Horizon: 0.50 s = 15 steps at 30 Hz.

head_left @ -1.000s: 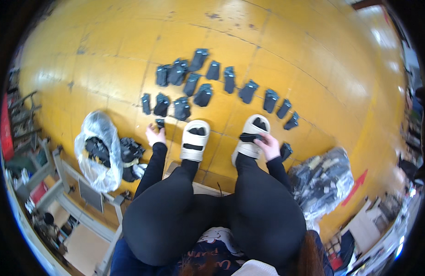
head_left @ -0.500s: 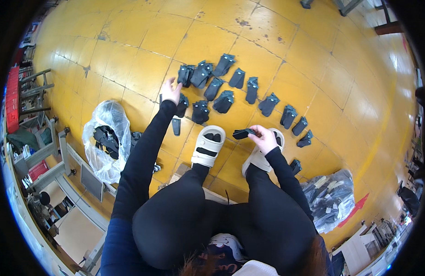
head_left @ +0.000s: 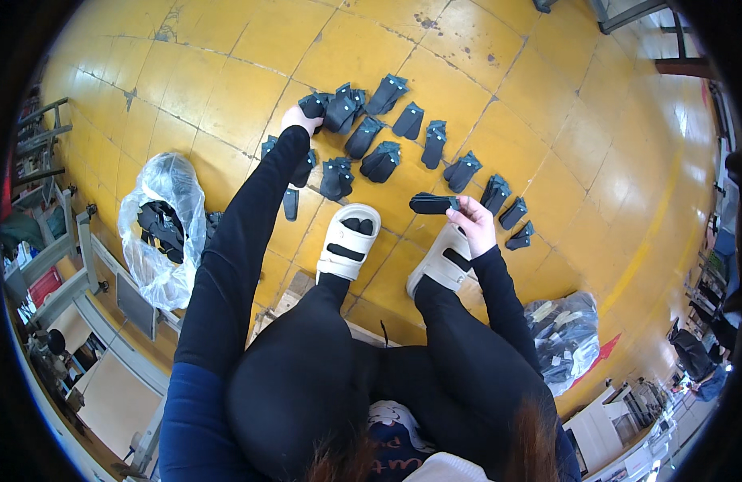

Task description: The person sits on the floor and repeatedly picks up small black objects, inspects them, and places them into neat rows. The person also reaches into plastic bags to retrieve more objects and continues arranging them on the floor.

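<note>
My right hand (head_left: pixel 475 223) is closed on the teal end of a small flat bundle of what look like black socks (head_left: pixel 431 204), held level over the floor by my right shoe. My left arm reaches far forward. At its end my left hand (head_left: pixel 301 120) is closed around another sock bundle (head_left: pixel 313 104) at the left end of the far row; its fingers are partly hidden. Several similar dark bundles with teal ends and small pale tags lie in loose rows, among them a fanned one (head_left: pixel 381 162) and a slim one (head_left: pixel 408 120).
A clear plastic bag (head_left: pixel 134 217) with dark pieces stands open at left. Another full plastic bag (head_left: pixel 580 337) lies at right, beside my thigh. My beige shoes (head_left: pixel 348 241) rest on the yellow tiled floor (head_left: pixel 250 88). Grey metal frames (head_left: pixel 85 249) stand at the left.
My left hand has moved forward from over the nearer row and closed on a far-row bundle. My right hand has lifted slightly, turning its bundle so more of it shows. The view has shifted.
</note>
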Available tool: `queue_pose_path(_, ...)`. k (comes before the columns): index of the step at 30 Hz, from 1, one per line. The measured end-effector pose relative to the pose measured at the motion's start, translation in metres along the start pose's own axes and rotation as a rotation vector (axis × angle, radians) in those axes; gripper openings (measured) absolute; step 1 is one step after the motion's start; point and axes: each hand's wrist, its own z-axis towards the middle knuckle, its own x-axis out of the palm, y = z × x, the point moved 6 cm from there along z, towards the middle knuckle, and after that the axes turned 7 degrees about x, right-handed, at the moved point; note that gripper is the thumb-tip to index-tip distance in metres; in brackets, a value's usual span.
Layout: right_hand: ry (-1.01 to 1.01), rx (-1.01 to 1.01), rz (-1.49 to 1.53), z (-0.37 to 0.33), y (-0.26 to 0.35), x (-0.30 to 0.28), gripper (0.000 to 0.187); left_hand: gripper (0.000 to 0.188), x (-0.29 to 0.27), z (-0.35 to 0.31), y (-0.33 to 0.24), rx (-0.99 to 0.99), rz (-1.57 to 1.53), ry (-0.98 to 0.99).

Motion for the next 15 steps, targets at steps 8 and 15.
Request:
queue_pose_path(8,0.004,-0.015,0.011,-0.001,0.013,0.004,0.025,0.063,-0.005,-0.015,-0.008,0.035,0.041,-0.191)
queue_pose_path(15,-0.032,-0.011,-0.018,0.000,0.009,-0.004,0.025,0.052,-0.014,-0.018,-0.013,0.053,0.014,-0.059)
